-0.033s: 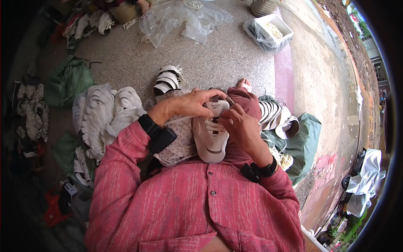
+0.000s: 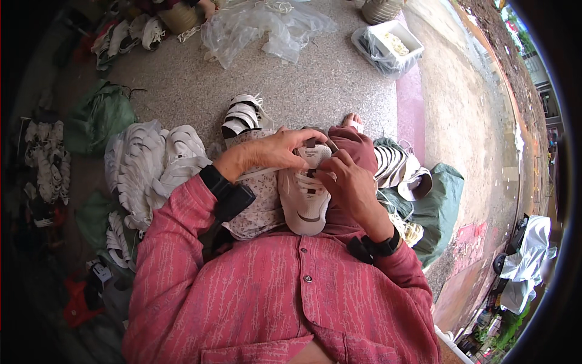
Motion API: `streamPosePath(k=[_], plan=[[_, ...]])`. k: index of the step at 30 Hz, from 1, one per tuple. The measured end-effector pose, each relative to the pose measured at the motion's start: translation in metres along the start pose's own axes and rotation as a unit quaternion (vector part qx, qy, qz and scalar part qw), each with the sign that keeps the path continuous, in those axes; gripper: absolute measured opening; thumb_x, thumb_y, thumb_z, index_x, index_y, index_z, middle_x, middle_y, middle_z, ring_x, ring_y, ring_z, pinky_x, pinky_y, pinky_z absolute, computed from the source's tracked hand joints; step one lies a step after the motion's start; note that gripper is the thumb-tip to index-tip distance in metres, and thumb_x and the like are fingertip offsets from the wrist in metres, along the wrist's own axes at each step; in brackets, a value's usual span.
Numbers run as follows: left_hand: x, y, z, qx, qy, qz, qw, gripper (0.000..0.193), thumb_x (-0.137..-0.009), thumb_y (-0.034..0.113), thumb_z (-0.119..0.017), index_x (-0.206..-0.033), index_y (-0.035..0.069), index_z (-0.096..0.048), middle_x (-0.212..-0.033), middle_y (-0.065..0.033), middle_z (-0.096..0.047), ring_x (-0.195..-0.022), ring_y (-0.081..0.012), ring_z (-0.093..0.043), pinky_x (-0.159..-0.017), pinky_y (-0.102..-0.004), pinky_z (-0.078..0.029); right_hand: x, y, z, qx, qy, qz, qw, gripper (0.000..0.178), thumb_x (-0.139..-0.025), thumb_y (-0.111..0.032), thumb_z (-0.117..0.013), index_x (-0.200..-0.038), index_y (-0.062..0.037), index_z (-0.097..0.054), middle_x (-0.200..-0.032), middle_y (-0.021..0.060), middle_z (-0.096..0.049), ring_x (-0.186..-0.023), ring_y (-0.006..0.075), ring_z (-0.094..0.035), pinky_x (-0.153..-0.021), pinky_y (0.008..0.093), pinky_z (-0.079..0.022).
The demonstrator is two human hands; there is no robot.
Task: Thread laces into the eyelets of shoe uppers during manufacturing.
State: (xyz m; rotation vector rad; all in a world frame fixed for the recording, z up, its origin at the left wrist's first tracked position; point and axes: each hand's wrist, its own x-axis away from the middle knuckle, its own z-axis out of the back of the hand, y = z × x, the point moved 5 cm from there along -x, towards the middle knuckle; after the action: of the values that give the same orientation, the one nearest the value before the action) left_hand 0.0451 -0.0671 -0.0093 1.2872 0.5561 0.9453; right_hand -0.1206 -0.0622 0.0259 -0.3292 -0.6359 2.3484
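A white sneaker (image 2: 303,209) rests on my lap, its toe toward my belly and its tongue pointing away. My left hand (image 2: 273,150) wraps over the far left side of the sneaker, thumb against the tongue and fingers round the collar. At the right edge of the lacing, the fingers of my right hand (image 2: 351,185) are pinched together. What lies between those fingertips is too small to make out. White laces cross the sneaker's front. Beneath it lies a flower-patterned cloth (image 2: 257,203) over my left leg.
Stacked white shoe pieces (image 2: 142,167) lie to my left, with a green sack (image 2: 97,118) behind. More pieces (image 2: 391,164) sit on a green sack (image 2: 445,206) at right. Ahead are a nested stack (image 2: 240,116), plastic sheeting (image 2: 260,30) and a white tub (image 2: 400,42).
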Motion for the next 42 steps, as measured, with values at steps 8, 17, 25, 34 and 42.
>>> streamPosePath(k=[8,17,25,34,42], plan=[[-0.001,0.009,0.002,0.018,-0.054,0.102,0.993,0.066,-0.077,0.003,-0.062,-0.14,0.006,-0.043,-0.112,-0.0091,-0.062,-0.098,-0.0148,-0.057,-0.087,-0.0289,-0.047,0.001,-0.018,-0.013,0.07,0.02,0.143,0.987,0.024,-0.082,-0.014,-0.059,-0.106,-0.0088,-0.061,-0.091,0.0056,-0.051,-0.079,0.0205,-0.06,-0.061,0.0341,-0.047],[-0.007,-0.009,0.003,0.012,-0.019,0.007,1.0,0.06,-0.085,0.005,-0.062,-0.142,0.004,-0.041,-0.128,-0.0094,-0.059,-0.113,-0.0161,-0.056,-0.096,-0.0299,-0.045,-0.014,-0.034,-0.024,0.168,-0.069,0.145,0.973,0.018,-0.085,-0.01,-0.057,-0.102,-0.0039,-0.057,-0.092,0.0072,-0.05,-0.083,0.0175,-0.057,-0.066,0.0316,-0.046],[0.0,-0.012,-0.004,0.204,-0.069,0.081,0.973,0.067,-0.086,0.004,-0.064,-0.145,0.005,-0.033,-0.117,-0.0075,-0.061,-0.105,-0.0112,-0.056,-0.089,-0.0258,-0.047,-0.033,-0.041,0.046,-0.534,-0.123,0.052,0.835,0.007,-0.097,-0.008,-0.056,-0.101,-0.0026,-0.056,-0.09,0.0021,-0.056,-0.077,0.0089,-0.056,-0.067,0.0224,-0.047],[0.016,-0.002,-0.009,0.165,0.099,-0.034,0.981,0.066,-0.082,0.006,-0.069,-0.14,0.005,-0.036,-0.123,-0.0079,-0.054,-0.118,-0.0178,-0.05,-0.098,-0.0315,-0.042,-0.007,0.015,0.024,0.017,0.017,0.081,0.996,0.017,-0.082,-0.013,-0.07,-0.097,-0.0102,-0.063,-0.095,0.0073,-0.061,-0.078,0.0274,-0.064,-0.066,0.0361,-0.053],[0.067,0.029,-0.012,-0.386,0.27,-0.157,0.868,0.019,-0.07,0.023,-0.077,-0.079,0.012,-0.064,-0.12,-0.0083,-0.053,-0.114,-0.0304,-0.047,-0.1,-0.0432,-0.034,-0.004,0.013,0.008,0.024,-0.009,0.073,0.997,0.017,-0.084,-0.018,-0.069,-0.097,-0.0094,-0.06,-0.097,0.0082,-0.055,-0.078,0.0304,-0.062,-0.065,0.0403,-0.049]])
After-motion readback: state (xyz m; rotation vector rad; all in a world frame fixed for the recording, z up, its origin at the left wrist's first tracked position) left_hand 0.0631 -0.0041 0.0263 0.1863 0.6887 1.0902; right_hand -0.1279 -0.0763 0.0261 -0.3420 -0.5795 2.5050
